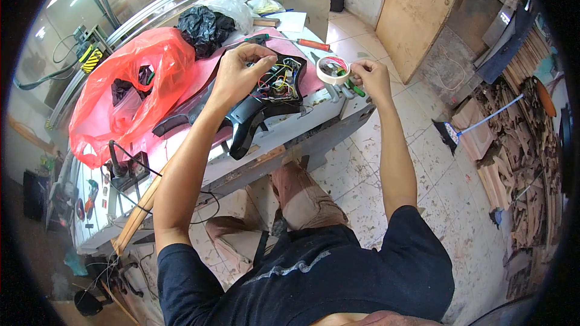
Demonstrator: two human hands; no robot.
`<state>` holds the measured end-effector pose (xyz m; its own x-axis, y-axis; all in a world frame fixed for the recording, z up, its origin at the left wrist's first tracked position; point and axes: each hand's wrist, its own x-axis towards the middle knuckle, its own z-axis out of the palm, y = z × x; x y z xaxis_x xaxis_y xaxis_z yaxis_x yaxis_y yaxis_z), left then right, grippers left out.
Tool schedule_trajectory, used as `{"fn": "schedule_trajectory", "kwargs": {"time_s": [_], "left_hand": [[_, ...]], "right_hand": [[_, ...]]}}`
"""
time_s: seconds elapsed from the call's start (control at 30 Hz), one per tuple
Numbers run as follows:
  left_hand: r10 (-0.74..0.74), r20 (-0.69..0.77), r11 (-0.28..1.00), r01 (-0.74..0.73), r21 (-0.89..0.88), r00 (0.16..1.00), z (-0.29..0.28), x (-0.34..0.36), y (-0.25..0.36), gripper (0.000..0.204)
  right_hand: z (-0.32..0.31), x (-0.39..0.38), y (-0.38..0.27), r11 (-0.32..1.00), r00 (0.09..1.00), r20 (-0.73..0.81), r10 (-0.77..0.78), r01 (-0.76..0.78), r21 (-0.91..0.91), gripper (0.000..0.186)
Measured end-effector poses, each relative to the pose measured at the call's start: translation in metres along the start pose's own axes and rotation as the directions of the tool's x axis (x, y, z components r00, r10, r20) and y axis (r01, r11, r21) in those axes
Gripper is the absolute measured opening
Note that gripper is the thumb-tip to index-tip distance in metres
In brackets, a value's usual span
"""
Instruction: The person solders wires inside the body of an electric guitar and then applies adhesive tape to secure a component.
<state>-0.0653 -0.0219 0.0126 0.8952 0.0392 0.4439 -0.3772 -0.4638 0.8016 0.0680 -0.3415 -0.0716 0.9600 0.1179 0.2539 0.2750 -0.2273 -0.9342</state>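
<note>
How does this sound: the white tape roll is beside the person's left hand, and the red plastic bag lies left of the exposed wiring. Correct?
Not quite: the head view shows the white tape roll beside the person's right hand. The red plastic bag does lie left of the exposed wiring.

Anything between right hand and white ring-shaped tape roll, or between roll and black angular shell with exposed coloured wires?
Nothing visible between the right hand and the tape roll: the hand is at its right edge. Between roll and wired shell, nothing visible stands up; a pink sheet lies beneath. The left hand overlaps the shell in view.
</note>
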Motion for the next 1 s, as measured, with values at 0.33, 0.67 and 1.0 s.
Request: {"fn": "schedule_trajectory", "kwargs": {"time_s": [0.33, 0.67, 1.0], "left_hand": [[-0.011, -0.009, 1.000, 0.011, -0.016, 1.000, -0.004, -0.003, 0.002, 0.024], [-0.085, 0.057, 0.994, 0.082, 0.066, 0.995, -0.008, 0.000, 0.006, 0.026], [-0.061, 0.038, 0.995, 0.058, 0.084, 0.997, -0.009, -0.003, 0.002, 0.025]], "right_hand": [[-0.003, 0.016, -0.003, 0.997, 0.997, 0.009, 0.079, -0.079, -0.023, 0.022], [-0.006, 0.024, -0.003, 0.997, 0.997, 0.060, 0.044, -0.040, -0.073, 0.023], [-0.006, 0.035, 0.006, 0.987, 0.992, 0.125, 0.030, -0.010, -0.157, 0.028]]}}
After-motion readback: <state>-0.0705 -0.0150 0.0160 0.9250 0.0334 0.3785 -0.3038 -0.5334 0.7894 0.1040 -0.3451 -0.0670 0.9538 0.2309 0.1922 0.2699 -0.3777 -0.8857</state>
